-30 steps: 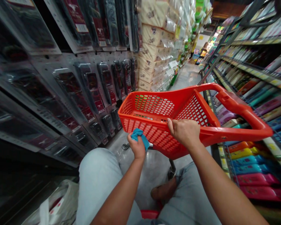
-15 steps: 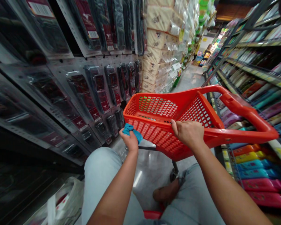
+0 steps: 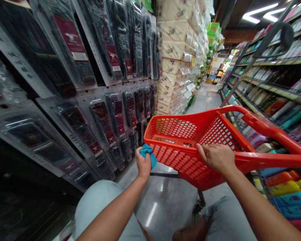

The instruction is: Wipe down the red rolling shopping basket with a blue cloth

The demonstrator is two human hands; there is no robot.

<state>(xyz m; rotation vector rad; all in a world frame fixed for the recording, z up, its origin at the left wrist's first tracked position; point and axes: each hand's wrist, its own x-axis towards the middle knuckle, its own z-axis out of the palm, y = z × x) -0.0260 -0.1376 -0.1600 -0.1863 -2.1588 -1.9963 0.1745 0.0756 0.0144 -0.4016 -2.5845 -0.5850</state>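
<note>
A red plastic shopping cart [image 3: 180, 164] stands in front of me, its handle toward the right. My left hand [image 3: 143, 164] is closed on a bunched blue cloth [image 3: 153, 160], close by the cart's front left corner; whether the cloth touches the cart I cannot tell. Over the cart's near rim my right hand [image 3: 217, 159] is wrapped, thumb on top and fingers hidden behind its back. Through the mesh the basket shows its red floor and nothing lying on it.
Packaged belts or similar goods [image 3: 117, 110] hang in blister cards on the left. Stacked cream tissue packs [image 3: 174, 50] rise behind them. Shelves of bottles [image 3: 276, 77] line the right side. Grey shiny floor [image 3: 163, 201] runs under the cart and down the aisle.
The view has tilted up and shifted, so the cart and both hands appear lower and further right. My left hand still grips the cloth; my right hand stays on the rim.
</note>
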